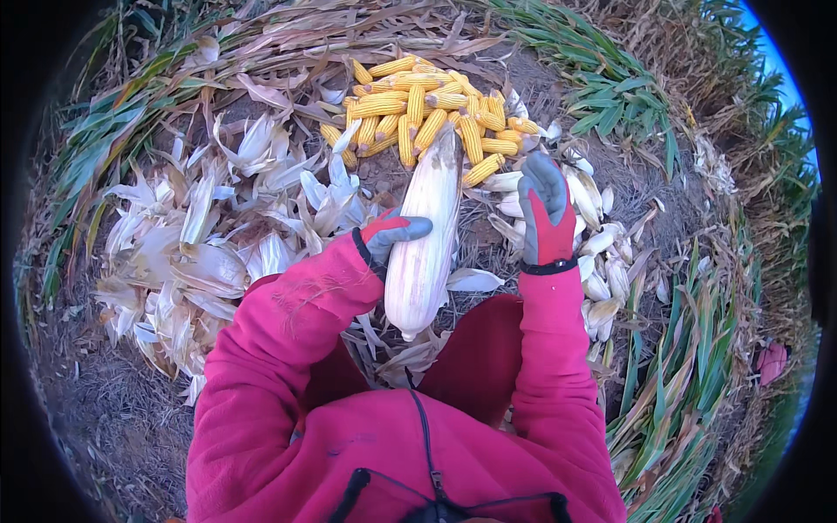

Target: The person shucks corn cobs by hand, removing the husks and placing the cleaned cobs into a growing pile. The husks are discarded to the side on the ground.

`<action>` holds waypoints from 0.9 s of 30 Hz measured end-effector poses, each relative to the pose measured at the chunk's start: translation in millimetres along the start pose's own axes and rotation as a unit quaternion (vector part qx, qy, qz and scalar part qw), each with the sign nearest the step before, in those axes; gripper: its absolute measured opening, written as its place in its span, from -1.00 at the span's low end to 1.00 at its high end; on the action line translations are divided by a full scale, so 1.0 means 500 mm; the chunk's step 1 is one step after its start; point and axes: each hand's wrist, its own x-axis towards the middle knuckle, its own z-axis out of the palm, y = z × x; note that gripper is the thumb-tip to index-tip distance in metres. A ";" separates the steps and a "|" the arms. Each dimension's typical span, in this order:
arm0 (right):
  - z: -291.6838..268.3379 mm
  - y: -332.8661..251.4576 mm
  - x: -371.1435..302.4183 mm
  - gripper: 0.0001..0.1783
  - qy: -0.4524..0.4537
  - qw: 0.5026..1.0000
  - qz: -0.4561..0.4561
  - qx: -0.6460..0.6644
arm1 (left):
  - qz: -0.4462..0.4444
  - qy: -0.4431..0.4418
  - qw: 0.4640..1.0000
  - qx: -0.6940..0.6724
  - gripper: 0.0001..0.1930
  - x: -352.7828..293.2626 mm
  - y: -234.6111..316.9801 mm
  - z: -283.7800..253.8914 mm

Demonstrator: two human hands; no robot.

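Observation:
An ear of corn in its pale husk (425, 235) stands lengthwise before me, its dry brown tip towards the far side. My left hand (389, 234), in a grey and red glove, grips it from the left, thumb across the husk and fingers mostly hidden behind. To the right of the ear, apart from it, my right hand (547, 207) is raised in a matching glove, fingers loosely curved and nothing visible in it. Beyond the ear's tip lies a heap of husked yellow corn cobs (427, 100).
Stripped dry husks (209, 253) are piled at the left. Several ears still in husks (602, 270) lie at the right, beside my right forearm. Green and dry stalks (680, 366) ring the ground, with standing plants (741, 87) at the far right. My knees flank the husked ear.

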 end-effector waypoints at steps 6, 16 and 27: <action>0.144 0.036 -0.129 -0.23 -0.156 0.947 0.204 0.192 | 0.148 0.110 0.983 0.000 -0.45 0.011 0.045 -0.004; 0.128 0.043 -0.177 -0.05 -0.160 0.973 0.058 -0.155 | 0.313 0.243 0.899 0.184 -0.41 0.019 0.088 -0.035; 0.065 0.026 -0.168 0.01 -0.149 0.925 -0.014 -0.350 | 0.197 0.209 0.881 0.377 -0.66 -0.050 0.143 -0.029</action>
